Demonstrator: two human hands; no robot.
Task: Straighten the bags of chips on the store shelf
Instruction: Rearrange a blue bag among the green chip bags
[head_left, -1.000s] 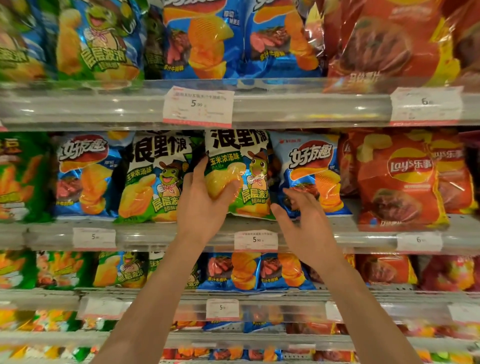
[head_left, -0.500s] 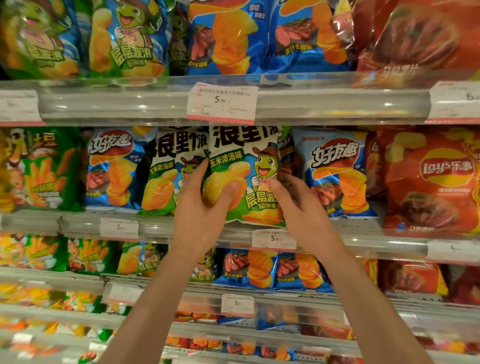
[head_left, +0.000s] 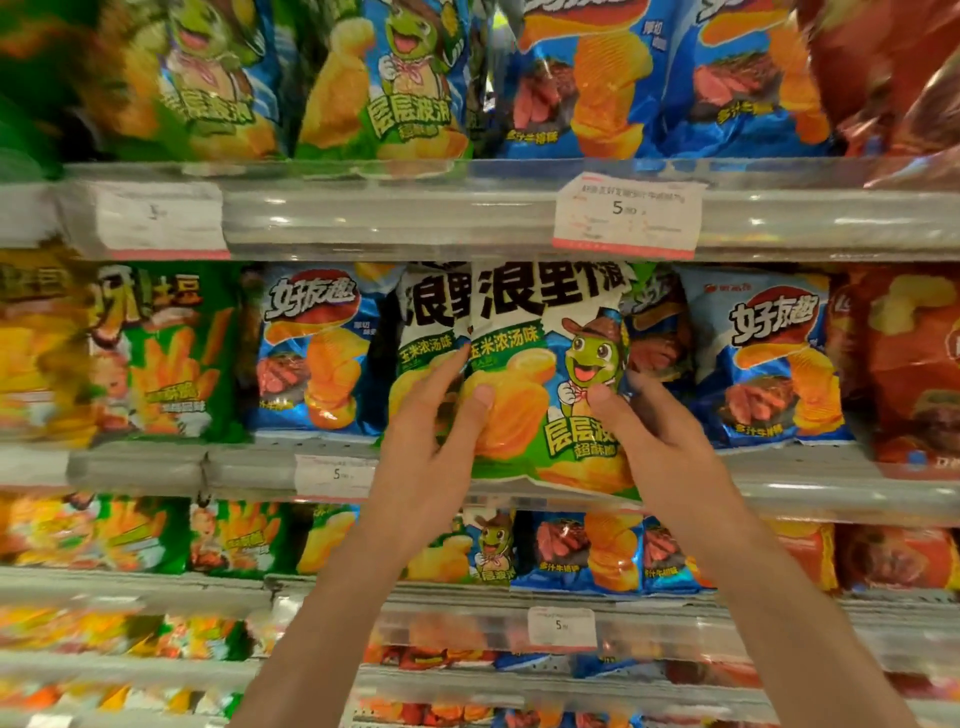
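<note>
On the middle shelf (head_left: 519, 488), approx. at centre, a green-and-white chip bag (head_left: 540, 374) w/ a cartoon frog in a hat stands between both hands, its bottom edge hanging slightly over the shelf's front rail. The left hand (head_left: 431, 431) grips the bag's left edge: thumb curled onto the front over the printed yellow chip, index finger stretched up along the seam, other fingers hidden behind. The right hand (head_left: 649, 431) grips the right edge, thumb pressed on the front just under the frog, fingers wrapped round the side and out of sight. The bag sits above and between the two wrists, roughly upright, tilted a little w/ the lower part pulled toward the camera. A second bag of the same kind (head_left: 426, 332) stands directly behind and to its left, partly covered by it and touching the left index finger. Blue chip bags flank the pair: one at left (head_left: 317, 353), one at right (head_left: 763, 358); a red bag (head_left: 904, 364) sits further right, a green bag (head_left: 166, 353) further left (blurred). A price tag (head_left: 626, 215) hangs on the rail of the upper shelf, above the held bag. More bags fill the shelves above and below.
</note>
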